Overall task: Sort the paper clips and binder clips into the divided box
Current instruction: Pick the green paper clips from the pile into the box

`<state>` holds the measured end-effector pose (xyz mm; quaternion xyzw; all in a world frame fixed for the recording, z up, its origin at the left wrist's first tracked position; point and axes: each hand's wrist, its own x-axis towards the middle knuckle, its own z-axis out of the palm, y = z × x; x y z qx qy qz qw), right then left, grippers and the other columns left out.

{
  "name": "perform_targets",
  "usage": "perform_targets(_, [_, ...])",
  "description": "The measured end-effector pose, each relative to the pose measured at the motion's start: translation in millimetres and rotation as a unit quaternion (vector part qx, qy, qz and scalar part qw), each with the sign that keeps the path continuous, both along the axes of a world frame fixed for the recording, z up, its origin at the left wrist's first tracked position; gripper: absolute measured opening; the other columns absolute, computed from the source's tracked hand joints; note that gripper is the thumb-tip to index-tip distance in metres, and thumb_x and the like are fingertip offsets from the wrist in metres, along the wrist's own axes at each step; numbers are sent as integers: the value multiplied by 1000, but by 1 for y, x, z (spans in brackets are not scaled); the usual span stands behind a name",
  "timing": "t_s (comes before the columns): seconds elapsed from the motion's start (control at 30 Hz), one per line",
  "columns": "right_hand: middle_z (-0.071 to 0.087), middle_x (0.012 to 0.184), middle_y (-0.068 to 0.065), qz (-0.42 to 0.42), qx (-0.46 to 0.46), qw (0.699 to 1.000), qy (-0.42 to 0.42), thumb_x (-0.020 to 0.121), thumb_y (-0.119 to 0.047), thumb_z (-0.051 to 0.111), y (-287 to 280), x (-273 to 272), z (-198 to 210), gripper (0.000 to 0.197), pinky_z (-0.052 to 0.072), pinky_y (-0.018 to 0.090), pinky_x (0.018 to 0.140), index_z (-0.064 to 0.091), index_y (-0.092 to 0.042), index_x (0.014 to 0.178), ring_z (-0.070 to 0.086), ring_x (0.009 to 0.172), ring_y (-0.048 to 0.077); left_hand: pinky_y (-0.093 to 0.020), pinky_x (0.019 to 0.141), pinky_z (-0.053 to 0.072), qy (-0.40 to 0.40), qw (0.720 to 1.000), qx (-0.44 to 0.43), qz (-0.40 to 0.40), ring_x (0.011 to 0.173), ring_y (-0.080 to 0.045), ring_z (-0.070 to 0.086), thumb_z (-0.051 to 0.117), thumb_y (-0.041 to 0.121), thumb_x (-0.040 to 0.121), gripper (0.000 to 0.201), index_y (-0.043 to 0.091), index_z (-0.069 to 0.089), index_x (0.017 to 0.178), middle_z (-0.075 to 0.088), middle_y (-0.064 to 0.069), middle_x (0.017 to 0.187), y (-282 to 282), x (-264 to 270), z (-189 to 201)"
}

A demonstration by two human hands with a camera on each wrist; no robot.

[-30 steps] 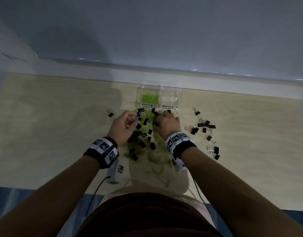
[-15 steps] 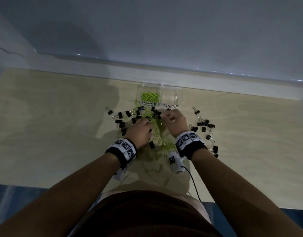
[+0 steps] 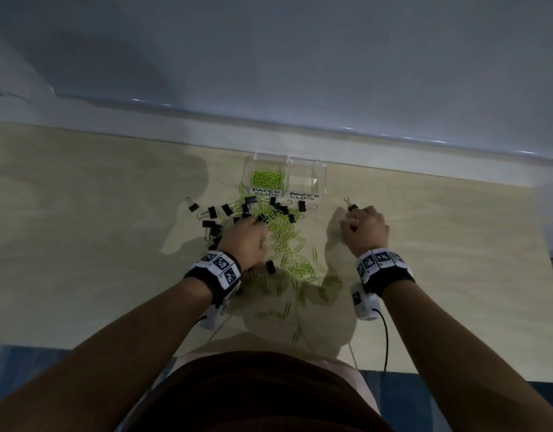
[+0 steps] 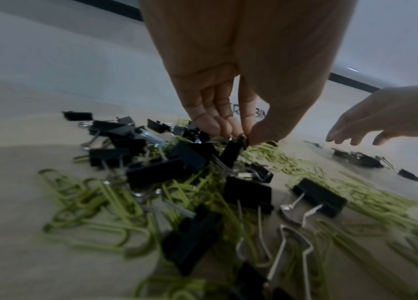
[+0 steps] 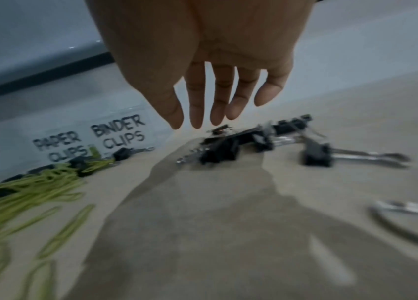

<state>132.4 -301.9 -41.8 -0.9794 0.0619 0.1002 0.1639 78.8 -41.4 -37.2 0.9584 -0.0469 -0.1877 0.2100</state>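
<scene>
A clear divided box (image 3: 322,177) stands at the back of the table, labelled PAPER CLIPS and BINDER CLIPS. Its left compartment holds green paper clips (image 3: 267,179); the right one looks bare. In front of it lies a mixed pile of green paper clips (image 3: 284,232) and black binder clips (image 3: 219,213). My left hand (image 4: 238,136) is down in this pile and pinches a black binder clip (image 4: 233,152) between thumb and fingertips. My right hand (image 5: 197,123) hovers with fingers straight over a separate group of binder clips (image 5: 228,150), holding nothing.
A white ledge (image 3: 393,157) and the wall run just behind the box. One binder clip (image 3: 351,207) lies beyond my right knuckles. Loose paper clips (image 3: 287,308) trail toward the table's front edge (image 3: 81,347). Cables hang from both wrist cameras.
My right hand has left the pile in front of the box and swung right to the separate binder clips, fingers spread. My left hand stayed in the pile and took a binder clip.
</scene>
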Motion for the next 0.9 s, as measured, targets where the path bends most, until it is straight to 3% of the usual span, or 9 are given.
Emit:
perform_targets(0.13, [59,107,-1,127,15,992,-10,86,-28,56,42,1,6,20,39,45,97,63,-24,104,53,104,21,-29,68,45,-31,997,-45,61,84,-15,53,59,19,80,10,18,60,90,54,2,95,23,-1,7])
perform_targets(0.27, [58,107,-2,201,7,980,7,85,-27,58,77,3,6,26,39,45,97,60,-29,110,53,102,20,-29,70,45,-62,994,-3,94,88,-18,52,57,17,80,17,15,59,96,53,-3,96,47,13,16])
perform_targets(0.5, [51,120,3,210,-28,976,52,85,-17,57,90,13,-4,40,37,45,97,53,-28,123,47,114,26,-35,96,44,-65,998,-16,-1,115,-22,48,57,17,88,36,14,55,124,52,-4,124,-4,43,13])
perform_targets(0.57, [50,121,3,217,-30,974,53,85,-13,54,89,12,-7,40,38,45,95,51,-24,123,47,113,28,-39,97,46,-56,998,-16,-28,118,-26,47,55,12,89,37,13,55,126,51,-5,127,-26,53,6])
perform_targets(0.63, [50,119,5,220,-19,974,50,85,-16,53,87,10,-8,35,38,44,92,52,-19,120,48,111,29,-42,92,48,-49,998,-2,-36,115,-29,48,54,10,88,30,10,59,117,52,-7,124,-39,61,-2])
perform_targets(0.7, [53,110,6,203,31,978,48,83,-18,57,83,8,-8,28,43,41,88,57,-16,110,52,104,29,-43,88,49,-54,998,14,-28,110,-29,51,56,10,86,22,8,62,107,54,-7,118,-44,66,-7])
perform_targets(0.8, [53,87,-1,103,175,978,57,79,-12,65,71,7,-13,13,44,26,80,66,-11,92,56,92,23,-42,82,51,-69,997,23,-24,102,-30,54,57,5,84,15,3,65,97,57,-10,109,-45,68,-12])
perform_targets(0.83, [54,85,-3,56,229,970,62,78,-11,67,67,6,-14,8,46,26,78,65,-14,85,57,87,19,-41,81,51,-74,997,27,-27,101,-31,55,57,3,84,14,1,66,95,57,-12,109,-44,68,-14])
perform_targets(0.9, [64,91,5,-31,326,942,66,78,-9,67,59,3,-14,17,52,34,78,61,-25,74,62,84,20,-41,81,52,-72,997,32,-21,100,-32,56,58,1,84,12,-2,67,92,57,-15,110,-40,66,-18])
